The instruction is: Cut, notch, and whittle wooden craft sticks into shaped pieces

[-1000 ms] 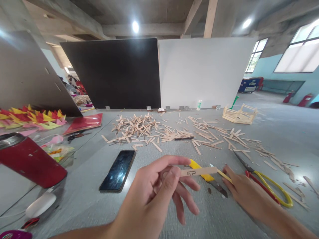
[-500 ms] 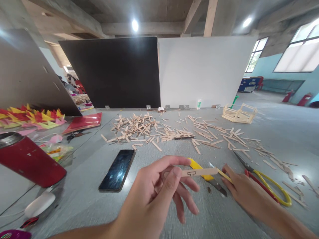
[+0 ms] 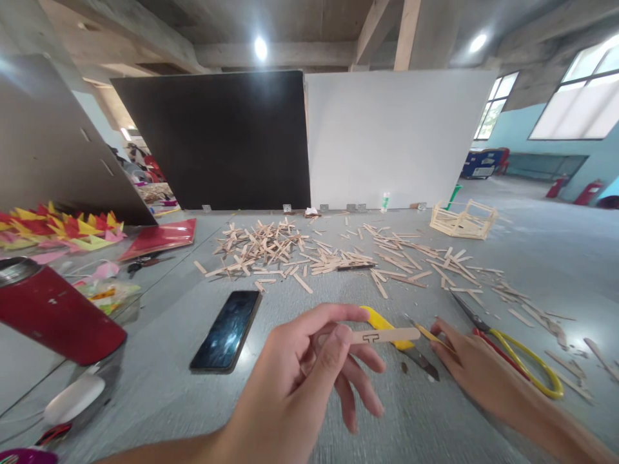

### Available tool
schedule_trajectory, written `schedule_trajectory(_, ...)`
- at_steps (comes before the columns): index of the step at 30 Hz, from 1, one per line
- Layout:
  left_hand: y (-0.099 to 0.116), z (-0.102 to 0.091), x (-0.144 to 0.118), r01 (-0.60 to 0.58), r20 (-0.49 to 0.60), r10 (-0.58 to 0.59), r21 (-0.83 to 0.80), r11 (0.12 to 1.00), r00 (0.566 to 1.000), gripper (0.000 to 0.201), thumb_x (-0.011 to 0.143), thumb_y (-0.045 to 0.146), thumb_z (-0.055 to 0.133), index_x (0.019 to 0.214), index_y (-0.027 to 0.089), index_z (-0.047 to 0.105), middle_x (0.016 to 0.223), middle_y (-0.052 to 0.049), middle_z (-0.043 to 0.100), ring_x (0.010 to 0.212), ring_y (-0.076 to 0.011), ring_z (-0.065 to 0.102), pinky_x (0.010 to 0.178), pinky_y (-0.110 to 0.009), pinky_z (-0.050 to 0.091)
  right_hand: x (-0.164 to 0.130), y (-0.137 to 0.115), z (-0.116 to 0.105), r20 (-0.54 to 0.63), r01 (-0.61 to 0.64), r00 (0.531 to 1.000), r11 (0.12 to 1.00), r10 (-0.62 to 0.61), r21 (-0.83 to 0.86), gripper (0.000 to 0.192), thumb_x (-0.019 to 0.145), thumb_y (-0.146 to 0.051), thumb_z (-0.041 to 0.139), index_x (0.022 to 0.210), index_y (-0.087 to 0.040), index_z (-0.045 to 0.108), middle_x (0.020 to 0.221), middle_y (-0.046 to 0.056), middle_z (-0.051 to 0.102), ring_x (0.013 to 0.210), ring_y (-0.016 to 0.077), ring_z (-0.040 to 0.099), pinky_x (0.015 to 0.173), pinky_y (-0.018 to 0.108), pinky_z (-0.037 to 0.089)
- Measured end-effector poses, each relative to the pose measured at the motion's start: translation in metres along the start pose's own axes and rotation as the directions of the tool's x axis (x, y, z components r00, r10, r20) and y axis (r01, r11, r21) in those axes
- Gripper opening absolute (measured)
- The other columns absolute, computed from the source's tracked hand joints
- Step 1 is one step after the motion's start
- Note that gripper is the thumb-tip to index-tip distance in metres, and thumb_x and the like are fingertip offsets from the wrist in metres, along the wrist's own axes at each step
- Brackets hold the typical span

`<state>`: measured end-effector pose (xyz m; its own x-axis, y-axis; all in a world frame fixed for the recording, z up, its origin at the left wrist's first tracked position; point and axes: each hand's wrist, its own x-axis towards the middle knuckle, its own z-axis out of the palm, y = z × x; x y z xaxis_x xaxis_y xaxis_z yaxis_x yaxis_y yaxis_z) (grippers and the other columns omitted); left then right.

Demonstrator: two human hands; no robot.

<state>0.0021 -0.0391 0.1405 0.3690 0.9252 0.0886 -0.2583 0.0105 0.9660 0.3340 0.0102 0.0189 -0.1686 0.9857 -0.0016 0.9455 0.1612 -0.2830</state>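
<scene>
My left hand pinches a flat wooden craft stick with a black "T" mark between thumb and forefinger, holding it level just above the grey table. Its other fingers are spread. My right hand rests low on the table to the right, fingers closed around a thin yellow pencil-like stick whose tip points at the craft stick's free end. A yellow utility knife lies on the table right behind the craft stick, between both hands.
Yellow-and-red scissors lie right of my right hand. A black phone lies left of my left hand, a red bottle further left. Loose wooden sticks cover the table's far half, with a stick frame at back right.
Both hands hold almost still; the view has only drifted slightly.
</scene>
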Motion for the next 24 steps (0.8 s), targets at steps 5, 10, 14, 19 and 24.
schedule_trajectory(5,-0.003,-0.001,0.003,-0.001,0.003,0.001,0.001,1.000,1.000,0.029,0.109,0.039,0.058,0.122,0.015,0.066,0.087,-0.006,0.074,0.065,-0.0137,0.075,0.051,-0.016,0.054,0.000,-0.001,0.000,-0.038,0.004,0.999,1.000,-0.003,0.029,0.029,0.108,-0.044,0.034,0.106,-0.027,0.057,0.102,0.011,0.082,0.090,0.0317,0.079,0.071,0.038,0.050)
schedule_trajectory(10,-0.003,-0.002,0.005,0.001,0.006,-0.001,0.011,1.000,1.000,0.033,0.106,0.043,0.061,0.121,0.013,0.065,0.085,-0.006,0.073,0.062,-0.0141,0.074,0.050,-0.016,0.054,-0.001,-0.003,0.001,-0.076,0.027,0.997,0.999,-0.025,0.036,0.026,0.106,-0.042,0.040,0.104,-0.026,0.060,0.091,0.008,0.082,0.077,0.0291,0.078,0.066,0.036,0.050)
schedule_trajectory(14,-0.001,-0.001,0.005,0.010,0.016,-0.010,0.039,0.999,1.000,0.035,0.106,0.046,0.059,0.120,0.014,0.063,0.085,-0.005,0.072,0.062,-0.0144,0.074,0.049,-0.017,0.053,-0.003,-0.003,0.000,-0.117,0.057,0.992,0.998,-0.055,0.009,0.025,0.106,-0.038,0.039,0.102,-0.025,0.061,0.089,0.009,0.081,0.071,0.0276,0.077,0.060,0.035,0.048)
schedule_trajectory(19,-0.028,-0.007,0.022,0.177,0.069,-0.217,0.366,0.914,0.974,0.030,0.109,0.043,0.043,0.095,0.019,0.055,0.080,-0.003,0.071,0.060,-0.0143,0.069,0.044,-0.018,0.043,-0.007,-0.014,-0.006,-0.153,0.096,0.983,0.994,-0.102,-0.045,0.031,0.108,-0.031,0.032,0.101,-0.025,0.062,0.087,0.010,0.079,0.067,0.0254,0.075,0.056,0.034,0.046)
schedule_trajectory(24,-0.080,-0.021,0.039,0.152,0.112,-0.308,0.684,0.713,0.945,0.024,0.099,0.018,0.055,0.075,0.018,0.058,0.065,0.002,0.061,0.057,-0.0125,0.058,0.056,-0.022,0.043,-0.005,-0.022,-0.010,-0.178,0.094,0.977,0.987,-0.117,-0.131,0.034,0.108,-0.028,0.030,0.098,-0.024,0.062,0.091,0.010,0.074,0.073,0.0255,0.074,0.061,0.035,0.048)
